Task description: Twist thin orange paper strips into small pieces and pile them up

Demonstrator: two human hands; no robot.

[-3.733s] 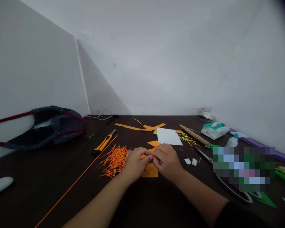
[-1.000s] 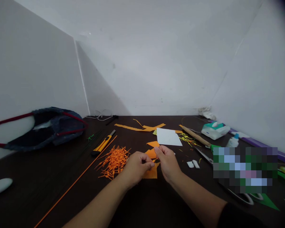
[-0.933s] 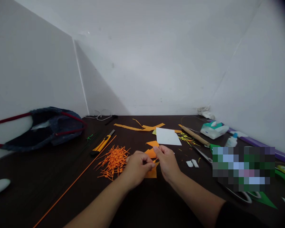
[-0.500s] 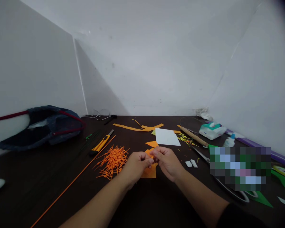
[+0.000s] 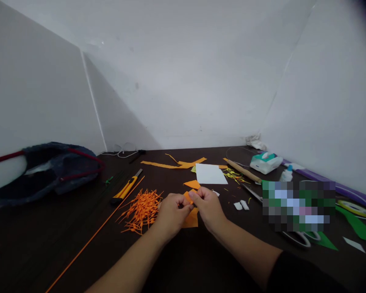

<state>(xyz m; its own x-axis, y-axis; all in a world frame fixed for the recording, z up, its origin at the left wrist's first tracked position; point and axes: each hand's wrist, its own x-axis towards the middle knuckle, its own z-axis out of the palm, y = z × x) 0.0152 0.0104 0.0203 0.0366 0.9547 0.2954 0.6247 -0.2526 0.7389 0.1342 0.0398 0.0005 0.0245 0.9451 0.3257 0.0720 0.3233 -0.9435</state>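
head view: on the dark table (image 5: 179, 264), my forearms angle inward; i judge a rest on its surface would steady fine finger work.

my left hand (image 5: 171, 213) and right hand (image 5: 210, 207) are set fingertip to fingertip, each narrowed toward thumb and forefinger. i cannot tell whether either pinch is fully closed, or what small item, if any, is inside. for good control, hold with one pinch and work with the other, using light, even pressure; a hard squeeze could crease or tear thin stock.

the orange twisted pile (image 5: 144, 208) lies just beside my left hand, on its outer side. move that wrist gently, as a sideways sweep could scatter the loose strands.

the yellow utility knife (image 5: 127, 189) lies beyond the pile with its metal end pointing away. reach around that end, not across it.

the white sheet (image 5: 211, 174) lies flat beyond my right hand; clean, dry fingers should avoid marking it.

the work material, orange paper, shows in separate parts: the near piece (image 5: 191, 220) lies partly under my hands, and the small piece (image 5: 188, 196) shows between my fingertips. whether it is gripped or lies behind them, i cannot tell.
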